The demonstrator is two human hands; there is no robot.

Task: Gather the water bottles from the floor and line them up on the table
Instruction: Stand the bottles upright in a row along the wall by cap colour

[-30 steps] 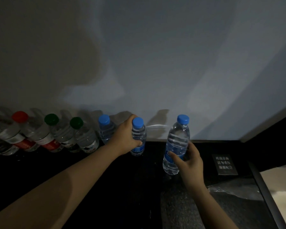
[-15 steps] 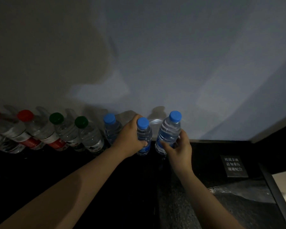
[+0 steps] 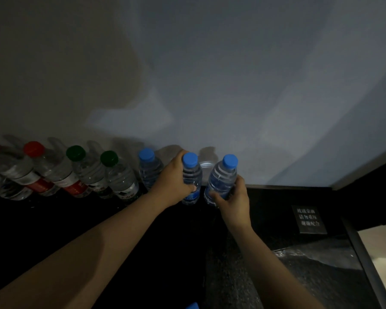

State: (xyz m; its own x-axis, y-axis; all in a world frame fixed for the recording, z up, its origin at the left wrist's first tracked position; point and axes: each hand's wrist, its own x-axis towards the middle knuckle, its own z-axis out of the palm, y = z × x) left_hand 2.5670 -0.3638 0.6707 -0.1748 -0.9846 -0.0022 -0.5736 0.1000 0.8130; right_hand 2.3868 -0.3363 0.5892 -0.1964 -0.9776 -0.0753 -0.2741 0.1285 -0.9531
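Head view: the right hand (image 3: 234, 200) grips the incoming bottle (image 3: 222, 177), blue-capped, with fingers curled round its lower body. A second ago this bottle was well out from the wall (image 3: 210, 85) and apart from the line. Now it has travelled back and leftward to the back edge of the worktop (image 3: 54, 224) and is just beside the end bottle (image 3: 191, 175), with a narrow gap between them. It leans a little to the right. Its base is lost in the dark, so I cannot tell whether it is set down yet.

The left hand (image 3: 173, 184) stays closed round the end bottle, also blue-capped, steadying it as before. Leftward along the back edge, against the wall, stand another blue-capped bottle (image 3: 148, 169), two green-capped bottles (image 3: 87, 168) and the red-capped bottles (image 3: 47, 168).

By my reading the line is about to gain one more member. What remains for this bottle is to stand it upright, close the gap and let go. Both hands are then free for any bottles left on the floor, which is out of view here.
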